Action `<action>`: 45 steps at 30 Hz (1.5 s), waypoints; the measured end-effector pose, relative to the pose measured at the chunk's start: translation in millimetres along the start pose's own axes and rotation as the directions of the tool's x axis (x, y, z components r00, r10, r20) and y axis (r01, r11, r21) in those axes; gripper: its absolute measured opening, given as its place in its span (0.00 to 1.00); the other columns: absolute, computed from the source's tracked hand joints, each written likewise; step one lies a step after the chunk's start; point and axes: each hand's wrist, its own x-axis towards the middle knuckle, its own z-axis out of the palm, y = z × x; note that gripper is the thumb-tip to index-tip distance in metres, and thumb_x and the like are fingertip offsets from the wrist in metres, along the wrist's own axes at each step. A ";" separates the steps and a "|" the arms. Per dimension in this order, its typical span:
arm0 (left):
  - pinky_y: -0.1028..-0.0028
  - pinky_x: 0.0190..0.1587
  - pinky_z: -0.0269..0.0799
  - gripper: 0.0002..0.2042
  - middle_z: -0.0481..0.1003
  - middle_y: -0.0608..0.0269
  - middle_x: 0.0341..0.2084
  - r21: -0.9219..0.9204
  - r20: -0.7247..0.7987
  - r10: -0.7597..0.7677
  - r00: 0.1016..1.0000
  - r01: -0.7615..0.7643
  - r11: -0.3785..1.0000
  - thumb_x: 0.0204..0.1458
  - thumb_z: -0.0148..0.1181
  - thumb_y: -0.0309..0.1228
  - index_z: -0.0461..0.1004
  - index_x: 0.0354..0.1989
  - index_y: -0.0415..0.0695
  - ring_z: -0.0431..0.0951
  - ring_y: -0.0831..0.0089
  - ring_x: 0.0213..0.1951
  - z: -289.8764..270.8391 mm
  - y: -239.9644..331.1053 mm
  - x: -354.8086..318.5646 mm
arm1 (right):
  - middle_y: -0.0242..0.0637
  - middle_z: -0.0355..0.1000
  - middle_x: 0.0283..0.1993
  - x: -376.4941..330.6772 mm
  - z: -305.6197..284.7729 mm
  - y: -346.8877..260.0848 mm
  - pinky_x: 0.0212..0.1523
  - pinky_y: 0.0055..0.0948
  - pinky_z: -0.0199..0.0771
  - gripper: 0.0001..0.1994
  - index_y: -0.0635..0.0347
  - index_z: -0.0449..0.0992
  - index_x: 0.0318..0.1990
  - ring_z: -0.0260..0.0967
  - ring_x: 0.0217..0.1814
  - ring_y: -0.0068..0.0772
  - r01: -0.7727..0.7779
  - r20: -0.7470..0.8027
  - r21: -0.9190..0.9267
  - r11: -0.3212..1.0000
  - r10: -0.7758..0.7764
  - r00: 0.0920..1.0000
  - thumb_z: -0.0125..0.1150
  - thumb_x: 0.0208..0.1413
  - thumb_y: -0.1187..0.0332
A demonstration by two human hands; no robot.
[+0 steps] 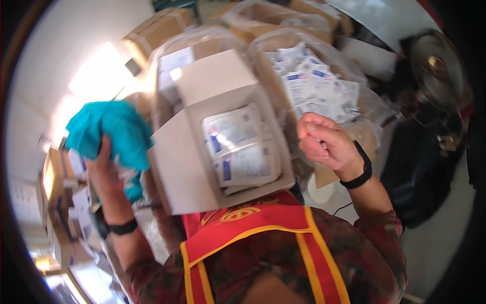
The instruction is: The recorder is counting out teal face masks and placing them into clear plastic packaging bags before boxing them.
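Note:
My left hand grips a bunched teal cloth, raised to the left of an open white cardboard box. Inside that box lie flat white-and-blue packets in stacks, its flaps folded outward. My right hand hovers to the right of the box, its fingers curled closed with the thumb pressed on them. Whether anything small is pinched there cannot be made out. Just beyond it, a plastic-lined carton holds a loose heap of similar packets.
Another plastic-lined carton stands behind the white box. A closed brown carton is at the back left, with more cartons stacked along the left. To the right are a black bag and a round fan.

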 end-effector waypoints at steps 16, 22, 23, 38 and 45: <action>0.77 0.17 0.56 0.28 0.69 0.52 0.34 -0.690 0.722 0.393 0.569 0.637 0.345 0.59 0.50 0.45 0.62 0.59 0.34 0.61 0.75 0.10 78.1 16.6 -24.5 | 0.25 0.62 0.22 78.0 47.1 51.6 0.14 0.14 0.45 0.17 0.65 0.74 0.38 0.49 0.16 0.12 0.039 0.085 0.048 0.998 -0.043 0.995 0.44 0.67 0.60; 0.77 0.18 0.59 0.28 0.69 0.49 0.37 -0.748 0.634 0.427 0.645 0.651 0.129 0.59 0.46 0.46 0.62 0.59 0.35 0.61 0.78 0.12 101.7 0.9 -41.3 | 0.24 0.61 0.21 93.1 51.8 67.7 0.16 0.14 0.44 0.19 0.65 0.76 0.44 0.47 0.16 0.11 -0.019 0.087 -0.046 0.999 0.023 0.996 0.47 0.65 0.57; 0.77 0.18 0.59 0.28 0.69 0.49 0.37 -0.749 0.634 0.420 0.649 0.651 0.126 0.59 0.46 0.46 0.62 0.59 0.35 0.61 0.78 0.12 101.7 -0.2 -43.9 | 0.24 0.62 0.23 98.8 53.2 69.8 0.16 0.13 0.45 0.19 0.67 0.75 0.43 0.48 0.16 0.11 -0.027 0.124 -0.073 0.997 0.036 0.992 0.47 0.66 0.57; 0.81 0.26 0.68 0.24 0.71 0.51 0.35 -0.819 0.571 0.217 0.791 0.534 0.208 0.59 0.52 0.44 0.67 0.49 0.31 0.68 0.82 0.21 110.9 15.8 -27.0 | 0.26 0.66 0.23 88.7 69.4 100.5 0.18 0.15 0.46 0.23 0.60 0.73 0.32 0.51 0.19 0.12 -0.217 0.321 -0.089 0.972 0.234 0.918 0.46 0.65 0.48; 0.80 0.26 0.70 0.24 0.72 0.53 0.35 -0.827 0.557 0.179 0.811 0.523 0.206 0.59 0.50 0.47 0.70 0.46 0.34 0.69 0.81 0.22 110.3 22.3 -28.5 | 0.29 0.69 0.26 70.5 78.7 86.4 0.19 0.13 0.49 0.17 0.58 0.73 0.36 0.54 0.21 0.11 -0.239 0.355 -0.192 0.952 0.295 0.887 0.49 0.65 0.54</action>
